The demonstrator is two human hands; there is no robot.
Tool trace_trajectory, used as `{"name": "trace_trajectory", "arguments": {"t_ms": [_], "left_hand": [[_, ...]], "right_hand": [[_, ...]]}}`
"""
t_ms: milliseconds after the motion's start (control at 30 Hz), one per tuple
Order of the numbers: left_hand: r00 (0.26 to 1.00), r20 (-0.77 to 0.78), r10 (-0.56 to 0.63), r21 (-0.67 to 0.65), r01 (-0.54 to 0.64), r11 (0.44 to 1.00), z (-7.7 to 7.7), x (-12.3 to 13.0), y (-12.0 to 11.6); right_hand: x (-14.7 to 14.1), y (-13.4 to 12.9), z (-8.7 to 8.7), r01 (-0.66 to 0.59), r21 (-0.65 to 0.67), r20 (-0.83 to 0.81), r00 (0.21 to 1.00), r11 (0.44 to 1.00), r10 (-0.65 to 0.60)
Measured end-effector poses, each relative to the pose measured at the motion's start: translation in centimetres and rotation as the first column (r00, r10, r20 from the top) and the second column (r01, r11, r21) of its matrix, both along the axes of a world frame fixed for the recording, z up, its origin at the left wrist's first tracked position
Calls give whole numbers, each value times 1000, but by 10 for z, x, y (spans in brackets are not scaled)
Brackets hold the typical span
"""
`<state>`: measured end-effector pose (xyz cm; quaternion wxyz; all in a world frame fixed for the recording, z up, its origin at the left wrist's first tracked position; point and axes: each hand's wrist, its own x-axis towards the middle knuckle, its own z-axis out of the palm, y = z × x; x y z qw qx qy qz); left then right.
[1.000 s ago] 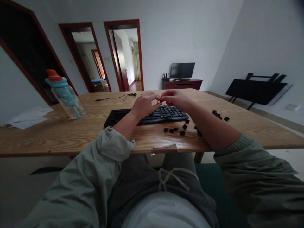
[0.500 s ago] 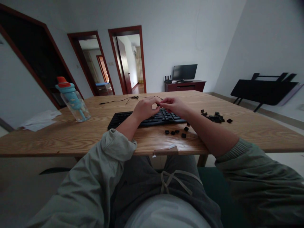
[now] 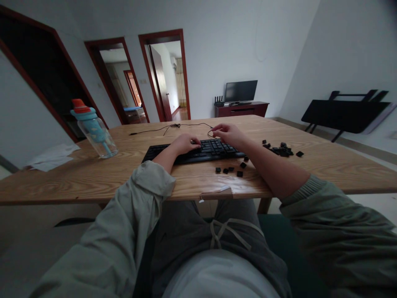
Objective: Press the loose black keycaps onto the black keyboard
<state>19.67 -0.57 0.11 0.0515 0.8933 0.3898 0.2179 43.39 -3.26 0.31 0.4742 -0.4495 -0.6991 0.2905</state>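
Keyboard (image 3: 214, 156) lies lengthwise on the wooden table (image 3: 108, 182), its long near side roughly facing the table's front edge with a strip of wood between. Wood stretches widest to the keyboard's left, reaching as far as the clear bottle (image 3: 107, 151) with its red and blue top; white paper (image 3: 51, 157) lies beyond the bottle, farther left of the keyboard. Room is tighter at the keyboard's near right, where several small black pieces (image 3: 240, 174) lie scattered between it and the front edge. A denser black pile (image 3: 281, 152) sits to the keyboard's right, past the right forearm. Behind the keyboard, a thin black cable (image 3: 149, 130) crosses the wood.

The left hand (image 3: 182, 144) is over the keyboard's middle, fingers bent and thumb near the keys; whether they press or grip anything, I cannot tell. The right hand (image 3: 229, 134) is raised over the keyboard's far right part, thumb and forefinger tips close together beside a bend of cable. Whether something small sits between them cannot be made out.
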Motion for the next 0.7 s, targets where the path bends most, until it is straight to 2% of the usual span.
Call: {"name": "trace_trajectory", "arguments": {"t_ms": [167, 467, 700], "left_hand": [[999, -47, 10, -13, -11, 1000, 1, 0, 1], [987, -159, 26, 13, -24, 1000, 3, -4, 4], [997, -72, 2, 13, -1, 1000, 1, -6, 3]], "right_hand": [[2, 3, -5, 18, 126, 80, 996, 992, -28], [4, 4, -9, 29, 235, 191, 979, 972, -76], [4, 1, -11, 4, 280, 311, 946, 960, -94]]}}
